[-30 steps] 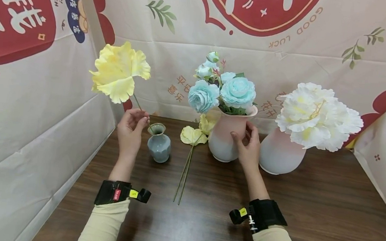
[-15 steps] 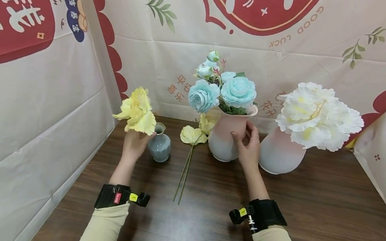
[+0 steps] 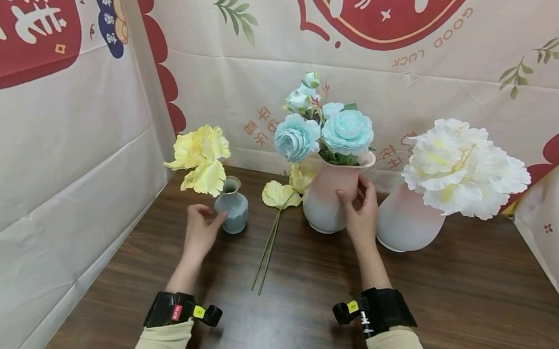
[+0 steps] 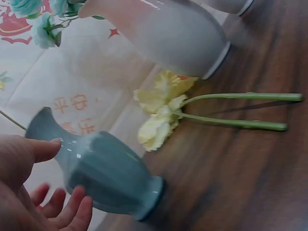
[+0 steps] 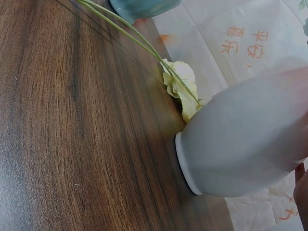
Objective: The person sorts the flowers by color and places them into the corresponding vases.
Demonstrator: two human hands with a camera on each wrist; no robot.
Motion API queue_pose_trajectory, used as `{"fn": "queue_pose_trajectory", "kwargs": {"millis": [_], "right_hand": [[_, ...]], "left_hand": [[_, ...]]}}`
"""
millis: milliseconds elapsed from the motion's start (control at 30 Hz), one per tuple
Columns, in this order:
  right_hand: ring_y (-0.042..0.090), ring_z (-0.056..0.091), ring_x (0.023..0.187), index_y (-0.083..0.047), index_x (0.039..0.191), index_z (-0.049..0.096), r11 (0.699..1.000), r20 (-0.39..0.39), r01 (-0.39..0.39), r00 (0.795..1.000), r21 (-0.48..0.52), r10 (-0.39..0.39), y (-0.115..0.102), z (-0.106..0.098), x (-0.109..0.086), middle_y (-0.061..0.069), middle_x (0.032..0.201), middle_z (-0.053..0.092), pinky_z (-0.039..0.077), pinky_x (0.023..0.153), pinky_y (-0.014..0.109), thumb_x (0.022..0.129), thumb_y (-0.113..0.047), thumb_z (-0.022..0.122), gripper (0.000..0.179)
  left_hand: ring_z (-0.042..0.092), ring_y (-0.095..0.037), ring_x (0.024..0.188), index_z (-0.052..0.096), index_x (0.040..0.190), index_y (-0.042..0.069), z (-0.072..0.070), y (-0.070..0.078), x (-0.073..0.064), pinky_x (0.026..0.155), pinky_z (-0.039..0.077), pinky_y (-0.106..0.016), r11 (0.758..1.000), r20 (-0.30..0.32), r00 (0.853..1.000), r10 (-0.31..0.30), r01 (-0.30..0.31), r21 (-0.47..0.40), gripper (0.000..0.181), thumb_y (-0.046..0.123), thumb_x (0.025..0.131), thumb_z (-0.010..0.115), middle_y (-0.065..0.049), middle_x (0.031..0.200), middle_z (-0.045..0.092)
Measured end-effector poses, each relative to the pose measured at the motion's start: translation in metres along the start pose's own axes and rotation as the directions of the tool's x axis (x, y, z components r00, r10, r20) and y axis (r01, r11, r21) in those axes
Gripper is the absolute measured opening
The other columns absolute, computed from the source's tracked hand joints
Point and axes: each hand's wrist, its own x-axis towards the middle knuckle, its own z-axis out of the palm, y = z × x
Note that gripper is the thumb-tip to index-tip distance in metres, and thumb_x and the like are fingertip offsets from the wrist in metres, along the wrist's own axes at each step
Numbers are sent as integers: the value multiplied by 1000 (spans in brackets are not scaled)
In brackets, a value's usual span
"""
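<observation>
A yellow flower (image 3: 202, 160) leans left out of the small blue-grey vase (image 3: 236, 212); its thin stem shows at the vase mouth in the left wrist view. My left hand (image 3: 202, 231) is beside this vase, thumb and fingers loosely bent and apart. In the left wrist view the thumb overlaps the vase neck; whether it touches is hard to tell. My right hand (image 3: 362, 214) grips the side of a pink-and-white vase (image 3: 327, 200) bearing light blue flowers (image 3: 347, 131). Part of that hand shows at the right wrist view's edge.
Two yellow flowers (image 3: 281, 195) with long green stems lie on the dark wooden table (image 3: 287, 328) between the vases. To the right stands another pink-and-white vase (image 3: 409, 220) with a big white flower (image 3: 464, 167). Printed cloth (image 3: 404, 96) hangs behind.
My left hand has let go of the yellow flower, which now stands in the small vase, and has moved down beside that vase. The right hand has stayed on its vase.
</observation>
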Motion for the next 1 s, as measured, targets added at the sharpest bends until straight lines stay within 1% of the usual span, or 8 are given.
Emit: {"fn": "queue_pose_trajectory", "kwargs": {"millis": [100, 233, 333, 433, 533, 700, 933, 1000], "right_hand": [[26, 46, 140, -10, 148, 40, 1000, -3, -1, 1000, -2, 1, 1, 0, 0, 11, 150, 46, 39, 118, 47, 95, -31, 69, 64], [25, 46, 140, -10, 148, 40, 1000, -3, -4, 1000, -5, 4, 2, -1, 0, 10, 150, 46, 39, 118, 47, 95, -30, 69, 64], [25, 46, 140, -10, 148, 40, 1000, -1, -4, 1000, -5, 4, 2, -2, 1, 10, 150, 46, 39, 119, 46, 95, -31, 69, 64], [25, 45, 140, -11, 148, 40, 1000, -2, -2, 1000, -10, 2, 2, -2, 1, 10, 151, 46, 38, 119, 47, 95, -31, 69, 64], [25, 45, 140, -10, 148, 40, 1000, -4, 1, 1000, -12, -1, 2, -3, 0, 9, 151, 46, 38, 119, 47, 95, -31, 69, 64], [24, 46, 140, -10, 148, 41, 1000, -8, 15, 1000, -7, -15, 1, -1, 0, 10, 149, 47, 39, 119, 46, 95, -28, 69, 62], [26, 45, 139, -6, 147, 41, 1000, -9, 20, 1000, 15, -20, -1, 1, 0, 14, 148, 48, 37, 119, 49, 96, -17, 68, 60], [30, 45, 139, -2, 147, 40, 1000, -3, 16, 1000, 14, -16, -10, 1, -2, 18, 148, 47, 36, 119, 51, 96, -12, 67, 59]], "left_hand": [[67, -28, 88, 53, 114, 0, 4, -6, -6, 69, 50, -21, 999, 65, 998, -5, 2, 49, 31, 21, 96, 67, -20, 108, 64], [66, -22, 78, 64, 104, 0, 8, -9, -11, 68, 54, -25, 995, 163, 987, 3, -18, 95, 23, 21, 97, 66, -18, 96, 70], [69, -23, 87, 68, 102, -2, 13, -9, -15, 77, 61, -33, 997, 264, 965, -15, -6, 79, 22, 20, 97, 65, -19, 99, 72], [70, -26, 98, 69, 108, -2, 21, -8, -17, 87, 62, -39, 998, 358, 932, -46, 27, 57, 24, 19, 98, 64, -19, 108, 72], [69, -25, 103, 68, 116, 0, 31, -7, -19, 87, 61, -39, 998, 415, 909, -40, 17, 57, 25, 18, 99, 63, -17, 112, 71], [67, -29, 108, 64, 120, -3, 47, -5, -19, 84, 60, -37, 999, 468, 883, 17, -34, 28, 28, 15, 98, 63, -18, 117, 70], [64, -32, 114, 61, 125, -3, 63, -4, -16, 84, 60, -36, 1000, 459, 889, 2, -8, 11, 32, 15, 98, 63, -20, 127, 65], [65, -30, 113, 61, 126, -3, 65, -3, -15, 83, 60, -35, 1000, 457, 890, -6, -2, 17, 34, 16, 98, 63, -20, 128, 65]]}}
